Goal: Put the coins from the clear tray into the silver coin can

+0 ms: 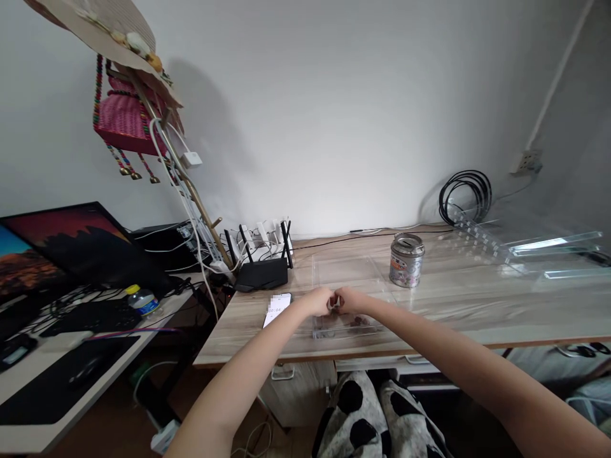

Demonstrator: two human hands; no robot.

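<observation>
Both my arms reach forward over the wooden desk [458, 312]. My left hand [319, 300] and my right hand [347, 300] meet knuckle to knuckle, fingers curled closed around something small that I cannot make out. They hover just above a clear plastic tray [329, 329] that holds a few small dark pieces [359, 322]. A white phone [277, 309] lies flat just left of my left hand. A metal tin can [406, 259] stands upright behind and to the right of my hands.
A black router [261, 273] and a white power strip [260, 236] sit at the back left. Clear acrylic racks [539, 245] and a black cable coil [465, 194] fill the back right. A monitor [71, 245], bottle [142, 300] and keyboard occupy the lower left desk.
</observation>
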